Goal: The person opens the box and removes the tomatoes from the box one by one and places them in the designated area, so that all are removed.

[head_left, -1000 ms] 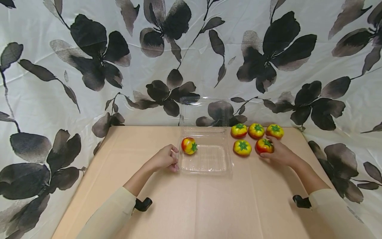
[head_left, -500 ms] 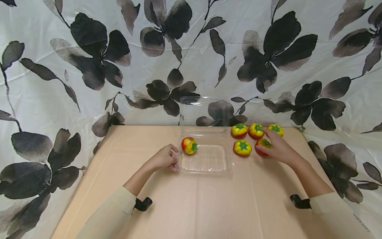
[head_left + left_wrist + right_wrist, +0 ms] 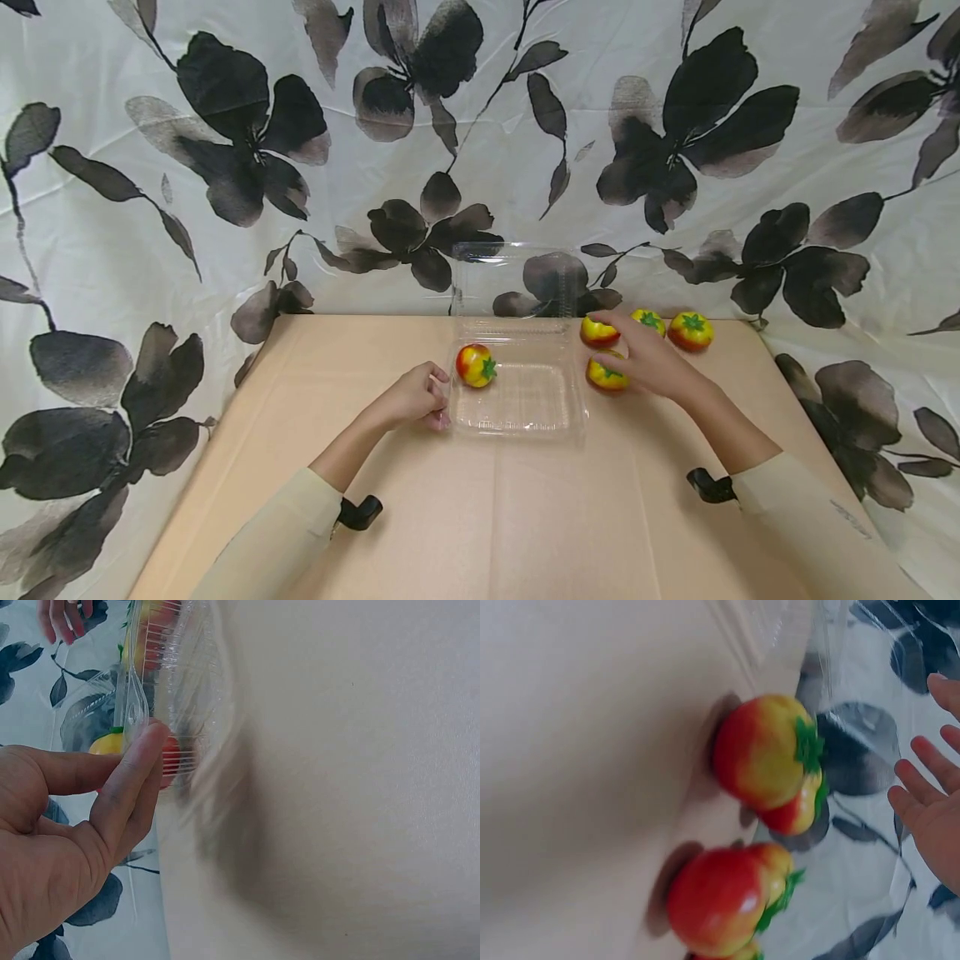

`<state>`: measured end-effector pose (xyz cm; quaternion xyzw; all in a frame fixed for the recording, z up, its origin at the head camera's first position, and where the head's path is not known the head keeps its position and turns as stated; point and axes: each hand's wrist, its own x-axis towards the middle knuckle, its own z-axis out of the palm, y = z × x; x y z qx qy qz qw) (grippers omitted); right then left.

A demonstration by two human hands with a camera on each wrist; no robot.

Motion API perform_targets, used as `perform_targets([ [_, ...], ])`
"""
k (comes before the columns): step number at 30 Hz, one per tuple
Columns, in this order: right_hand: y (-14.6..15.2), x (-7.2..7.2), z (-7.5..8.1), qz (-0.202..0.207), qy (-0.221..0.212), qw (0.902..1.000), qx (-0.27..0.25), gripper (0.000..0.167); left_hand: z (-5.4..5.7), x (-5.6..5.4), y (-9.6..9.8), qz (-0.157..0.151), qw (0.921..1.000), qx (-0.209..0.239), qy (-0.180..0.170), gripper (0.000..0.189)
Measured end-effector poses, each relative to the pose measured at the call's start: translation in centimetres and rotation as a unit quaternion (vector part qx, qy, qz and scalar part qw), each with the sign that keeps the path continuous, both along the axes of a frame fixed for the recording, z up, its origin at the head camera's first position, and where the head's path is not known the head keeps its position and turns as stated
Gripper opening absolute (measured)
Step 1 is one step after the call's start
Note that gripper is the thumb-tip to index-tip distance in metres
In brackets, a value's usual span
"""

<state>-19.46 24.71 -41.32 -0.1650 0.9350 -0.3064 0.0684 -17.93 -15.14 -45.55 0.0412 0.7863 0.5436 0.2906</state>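
Note:
My left hand [image 3: 411, 395] pinches the left rim of a clear plastic clamshell container [image 3: 517, 427] with its lid raised; the left wrist view shows thumb and fingers meeting at that rim. One red-and-yellow tomato [image 3: 471, 367] with a green star-shaped top lies in the container's back left corner. My right hand [image 3: 654, 360] hovers over the loose tomatoes, fingers spread, holding nothing. A front tomato [image 3: 765, 754] sits just below it, partly covered in the head view. Another tomato [image 3: 718, 904] beside it shows in the right wrist view but is hidden by the hand from above.
Three more tomatoes stand in a back row right of the container: the left tomato [image 3: 598, 335], the middle tomato [image 3: 649, 320] and the right tomato [image 3: 691, 332]. The light tabletop [image 3: 555, 517] ends at a floral cloth [image 3: 525, 150] behind.
My right hand has let go of the front right tomato, risen and moved left over the front left one. The left hand and container have stayed still.

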Motion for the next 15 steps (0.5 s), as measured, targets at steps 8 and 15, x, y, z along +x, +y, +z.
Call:
perform_targets([
  [8, -4.0, -0.7, -0.5, 0.064, -0.010, 0.9979, -0.004, 0.068, -0.1, 0.0, 0.0, -0.002, 1.0000, -0.005, 0.004, 0.037],
  [15, -7.3, -1.2, -1.7, 0.114, -0.011, 0.9934, -0.006, 0.075, -0.3, 0.1, -0.2, -0.008, 0.9999, -0.007, 0.011, 0.037],
])
